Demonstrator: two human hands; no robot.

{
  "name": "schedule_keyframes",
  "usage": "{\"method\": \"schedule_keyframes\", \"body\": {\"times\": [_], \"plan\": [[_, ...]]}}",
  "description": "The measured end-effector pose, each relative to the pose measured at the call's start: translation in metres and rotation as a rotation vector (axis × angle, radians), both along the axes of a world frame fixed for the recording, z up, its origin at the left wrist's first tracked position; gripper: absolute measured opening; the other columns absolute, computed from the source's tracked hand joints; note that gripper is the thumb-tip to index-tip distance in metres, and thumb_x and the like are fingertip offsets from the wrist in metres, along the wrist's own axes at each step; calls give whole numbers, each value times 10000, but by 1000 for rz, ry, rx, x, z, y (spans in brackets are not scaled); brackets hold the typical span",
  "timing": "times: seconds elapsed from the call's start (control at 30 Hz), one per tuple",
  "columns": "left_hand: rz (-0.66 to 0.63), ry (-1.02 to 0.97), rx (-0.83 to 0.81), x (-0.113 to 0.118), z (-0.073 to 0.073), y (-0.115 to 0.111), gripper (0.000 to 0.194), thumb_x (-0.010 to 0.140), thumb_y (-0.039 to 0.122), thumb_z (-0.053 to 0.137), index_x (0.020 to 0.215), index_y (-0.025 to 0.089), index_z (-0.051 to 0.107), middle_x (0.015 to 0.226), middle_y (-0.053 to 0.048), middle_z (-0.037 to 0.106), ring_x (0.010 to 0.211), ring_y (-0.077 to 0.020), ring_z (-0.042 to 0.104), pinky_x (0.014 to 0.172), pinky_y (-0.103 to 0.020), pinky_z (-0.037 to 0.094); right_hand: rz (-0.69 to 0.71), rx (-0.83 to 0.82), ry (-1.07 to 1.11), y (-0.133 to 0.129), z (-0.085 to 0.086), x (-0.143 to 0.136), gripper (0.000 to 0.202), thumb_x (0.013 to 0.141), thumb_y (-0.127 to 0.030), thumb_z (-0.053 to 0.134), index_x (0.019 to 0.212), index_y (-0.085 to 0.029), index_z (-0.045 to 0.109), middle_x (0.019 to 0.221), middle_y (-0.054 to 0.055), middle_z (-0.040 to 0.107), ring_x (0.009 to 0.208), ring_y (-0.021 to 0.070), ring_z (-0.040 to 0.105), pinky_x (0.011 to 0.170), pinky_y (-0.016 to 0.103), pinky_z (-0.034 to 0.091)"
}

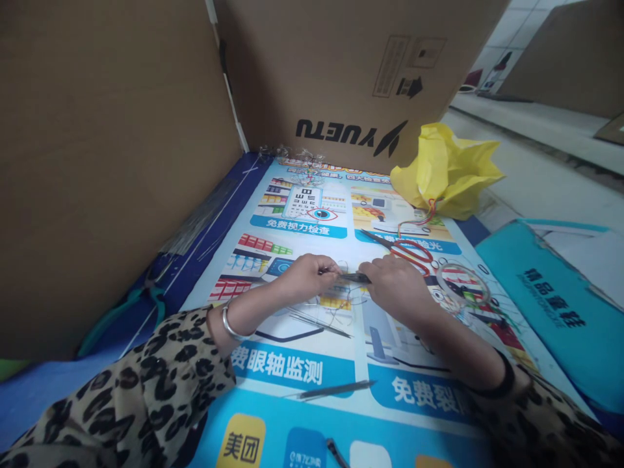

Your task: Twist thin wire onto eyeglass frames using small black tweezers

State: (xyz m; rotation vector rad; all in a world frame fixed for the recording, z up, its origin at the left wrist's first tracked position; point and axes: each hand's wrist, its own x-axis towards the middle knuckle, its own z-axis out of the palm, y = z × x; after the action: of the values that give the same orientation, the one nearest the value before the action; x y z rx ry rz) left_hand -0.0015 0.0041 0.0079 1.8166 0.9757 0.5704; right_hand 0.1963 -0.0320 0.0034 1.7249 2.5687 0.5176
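Observation:
My left hand (308, 276) is closed in a pinch on thin wire at the middle of the printed sheet. In my right hand (397, 289) is a pair of pliers (359, 277); the dark jaws point left and meet the wire at my left fingertips, while the handles are hidden in my palm. Bent thin wire (338, 313) with small loops hangs below the two hands. Loose straight wires (319, 322) lie under it, and a bundle of cut wires (336, 390) rests nearer to me. Just beyond my right hand are red-handled scissors (412, 252).
Tall cardboard panels (341, 71) wall the left and back. Finished-looking wire shapes (308, 172) stand at the back. A yellow bag (446, 172), a clear ring-shaped roll (463, 286) and a teal box (550, 312) are at right. Teal-handled pliers (124, 315) and more wires (199, 224) lie left.

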Motion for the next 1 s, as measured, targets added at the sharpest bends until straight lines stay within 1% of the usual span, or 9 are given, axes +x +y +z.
{"method": "schedule_keyframes", "body": {"times": [0.13,0.27,0.4,0.47,0.57,0.7,0.83,1.0], "plan": [[11,11,5,0,0,0,183,710,236,477,756,147,630,507,46,507,476,-72,436,483,-193,307,24,25,38,1,3,1,193,757,-164,461,844,-196,630,727,43,600,739,186,472,660,301,237],[8,16,6,0,-2,0,159,708,234,466,695,149,600,487,52,470,461,-66,415,471,-192,290,14,32,21,0,8,-1,171,759,-199,481,849,-186,627,746,56,596,763,199,466,674,310,237],[-1,14,-13,2,-4,-1,143,699,234,464,639,153,565,483,56,452,454,-62,407,457,-189,276,8,28,-2,-2,8,-4,184,770,-178,458,843,-182,627,742,61,606,760,197,481,666,309,240],[15,2,-51,3,-4,-1,133,692,244,480,647,153,566,480,56,460,454,-64,416,453,-187,281,-16,18,2,-4,7,-5,211,772,-166,445,876,-184,628,746,58,619,750,189,495,656,300,248],[39,-53,-147,4,-2,-2,131,692,259,506,639,149,552,460,58,457,435,-61,416,455,-184,303,-99,-21,43,-5,4,-6,235,766,-186,459,936,-199,621,780,48,640,760,184,523,630,283,264],[59,-125,-267,4,4,-4,146,703,251,520,605,144,535,427,62,448,391,-43,380,446,-174,309,-178,-112,122,-4,1,-9,229,788,-204,440,924,-246,620,813,21,654,786,171,555,597,266,280],[68,-156,-315,4,7,-5,170,712,237,524,573,140,525,418,57,454,379,-38,379,429,-170,294,-220,-150,166,-5,0,-13,257,796,-221,439,976,-277,613,846,17,660,807,167,572,592,259,300],[113,-202,-352,4,8,-5,142,712,225,548,601,138,539,429,59,474,374,-31,383,426,-164,295,-246,-184,246,-6,-1,-15,310,805,-246,430,1070,-292,584,903,24,669,799,171,584,589,252,314]]}}
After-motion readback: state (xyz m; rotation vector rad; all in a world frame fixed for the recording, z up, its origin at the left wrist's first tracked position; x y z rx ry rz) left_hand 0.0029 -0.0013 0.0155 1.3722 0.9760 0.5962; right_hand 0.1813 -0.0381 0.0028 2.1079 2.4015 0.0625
